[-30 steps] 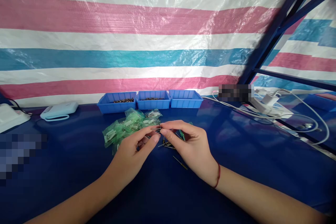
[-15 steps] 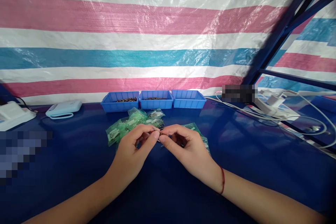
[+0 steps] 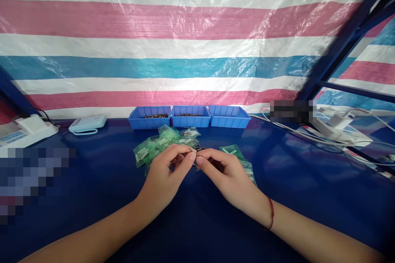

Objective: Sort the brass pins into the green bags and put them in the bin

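**Green packets, a tiny dark part pinched between two hands**

Green plastic packets [image 3: 160, 144] lie heaped on the blue table [image 3: 92, 181], and everything else sits around that heap. Just in front of it the left hand [image 3: 168, 174] and right hand [image 3: 226, 176] meet fingertip to fingertip. Between them is a small dark part [image 3: 196, 157], mostly hidden; only a sliver shows where thumbs and forefingers close narrowly on it. Both hands look pinched shut on this piece, the other fingers curled loosely under.

Such a part is likely light, stiff and slick, easy to flick away, so a firm pinch at its ends with the pads suits it better than a grip at the middle. What it is exactly cannot be told at this size.

To the right of the heap, partly under the right hand, lies one more packet [image 3: 234, 151]. Behind the heap stand three blue bins [image 3: 189, 116], two of them holding small dark pieces. Far left of it rests a white device [image 3: 88, 124]; far right run white cables [image 3: 339, 131].
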Motion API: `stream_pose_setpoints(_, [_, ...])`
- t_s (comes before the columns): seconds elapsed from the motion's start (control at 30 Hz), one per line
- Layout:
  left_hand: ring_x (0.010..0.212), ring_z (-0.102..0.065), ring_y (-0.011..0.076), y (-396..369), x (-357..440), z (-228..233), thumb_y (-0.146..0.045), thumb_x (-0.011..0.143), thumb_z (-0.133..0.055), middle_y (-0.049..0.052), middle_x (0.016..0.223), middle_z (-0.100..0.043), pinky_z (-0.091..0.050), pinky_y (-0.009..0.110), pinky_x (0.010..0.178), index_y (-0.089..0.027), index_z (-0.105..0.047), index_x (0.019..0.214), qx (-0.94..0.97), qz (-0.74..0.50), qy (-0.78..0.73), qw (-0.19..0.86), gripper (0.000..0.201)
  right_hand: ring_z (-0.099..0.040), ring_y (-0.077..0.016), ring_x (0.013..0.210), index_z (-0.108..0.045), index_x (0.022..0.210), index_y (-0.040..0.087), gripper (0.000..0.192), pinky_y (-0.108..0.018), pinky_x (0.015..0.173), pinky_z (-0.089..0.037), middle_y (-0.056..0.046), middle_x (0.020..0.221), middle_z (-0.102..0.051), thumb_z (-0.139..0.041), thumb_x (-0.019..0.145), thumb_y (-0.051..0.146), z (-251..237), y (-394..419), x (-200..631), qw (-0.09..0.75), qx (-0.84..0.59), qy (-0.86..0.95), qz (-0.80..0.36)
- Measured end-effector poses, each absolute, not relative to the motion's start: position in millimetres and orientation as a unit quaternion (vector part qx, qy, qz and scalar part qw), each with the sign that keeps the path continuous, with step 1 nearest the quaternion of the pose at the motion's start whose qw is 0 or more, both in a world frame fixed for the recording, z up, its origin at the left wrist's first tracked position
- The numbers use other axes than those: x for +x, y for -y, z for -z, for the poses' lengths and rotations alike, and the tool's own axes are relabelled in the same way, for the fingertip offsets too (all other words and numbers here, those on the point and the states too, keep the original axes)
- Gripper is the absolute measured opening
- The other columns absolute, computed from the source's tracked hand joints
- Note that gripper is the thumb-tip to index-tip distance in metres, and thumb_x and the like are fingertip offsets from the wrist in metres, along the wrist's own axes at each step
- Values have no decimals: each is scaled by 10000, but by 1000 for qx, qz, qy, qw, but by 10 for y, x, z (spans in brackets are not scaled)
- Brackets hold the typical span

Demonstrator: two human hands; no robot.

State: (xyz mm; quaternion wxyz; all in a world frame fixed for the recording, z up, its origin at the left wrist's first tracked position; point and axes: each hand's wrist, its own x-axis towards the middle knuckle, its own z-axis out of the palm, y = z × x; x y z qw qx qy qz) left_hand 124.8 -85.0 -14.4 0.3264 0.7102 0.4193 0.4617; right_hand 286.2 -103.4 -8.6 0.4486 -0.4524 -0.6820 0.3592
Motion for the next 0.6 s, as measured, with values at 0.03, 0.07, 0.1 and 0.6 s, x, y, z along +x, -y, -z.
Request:
stream_pose_setpoints(0.03, [618, -575, 135, 848, 1250, 144, -313, 871, -553, 4, 786, -674, -436, 239, 507, -212, -652, 853, 710, -462, -419, 326, 142, -591, -158, 747, -658, 814, 190, 219, -273, 676, -484, -10, 783, -642, -526, 902, 341, 89, 1033, 2864, 448, -452, 682, -361])
stream_pose_setpoints(0.07, [616, -575, 133, 846, 1252, 144, -312, 870, -555, 2, 782, -673, -436, 238, 506, -212, -652, 849, 711, -462, -419, 324, 140, -591, -157, 748, -656, 808, 190, 222, -273, 678, -484, -9, 782, -643, -525, 903, 343, 90, 1032, 2866, 447, -451, 682, -363])
stream_pose_setpoints(0.1, [616, -574, 132, 844, 1254, 145, -310, 869, -557, 1, 780, -672, -437, 238, 507, -211, -651, 848, 711, -462, -420, 324, 138, -591, -157, 749, -653, 802, 191, 225, -274, 680, -485, -8, 781, -643, -524, 904, 345, 91, 1032, 2867, 446, -451, 682, -365])
stream_pose_setpoints(0.6, [626, -558, 131, 839, 1248, 163, -313, 880, -546, 3, 811, -665, -442, 241, 537, -217, -661, 874, 717, -455, -415, 327, 149, -540, -138, 686, -622, 798, 182, 195, -263, 633, -440, -11, 773, -628, -536, 895, 328, 103, 1032, 2867, 447, -450, 672, -383])
